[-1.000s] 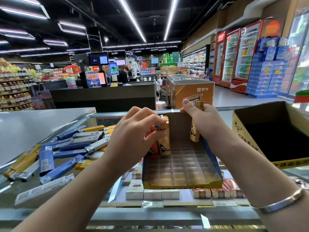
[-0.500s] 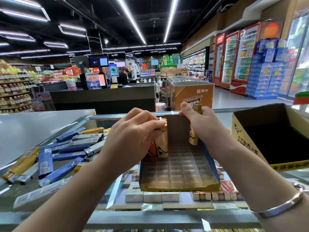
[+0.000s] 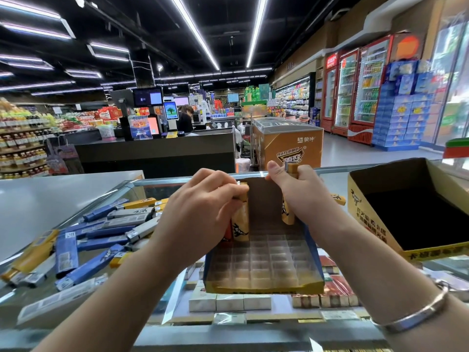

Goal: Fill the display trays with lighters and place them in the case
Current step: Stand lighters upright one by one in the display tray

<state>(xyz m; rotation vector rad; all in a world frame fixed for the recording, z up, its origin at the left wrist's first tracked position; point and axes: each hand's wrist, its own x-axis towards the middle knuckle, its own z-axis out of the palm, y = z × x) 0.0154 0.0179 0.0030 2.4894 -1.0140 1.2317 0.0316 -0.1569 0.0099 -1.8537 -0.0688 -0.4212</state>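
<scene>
My left hand (image 3: 200,214) has its fingers clamped on lighters (image 3: 239,222) standing at the back left of the display tray (image 3: 264,265). My right hand (image 3: 302,194) has its fingers clamped on one yellow lighter (image 3: 288,212) at the tray's back right. Loose lighters (image 3: 101,232) lie on the glass surface (image 3: 38,199) left of the tray.

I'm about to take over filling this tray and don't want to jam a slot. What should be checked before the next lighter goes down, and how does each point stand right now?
1. Right hand grips a tan lighter upright: ok.
2. Left hand holds the tan and orange lighters at the tray's back left: ok.
3. Clear plastic slot grid in the blue-and-yellow cardboard display tray has free slots in front: ok.
4. Right lighter's base seated in a slot: cannot tell.
5. Loose blue, grey and tan lighters within reach on the glass counter: ok.
</scene>
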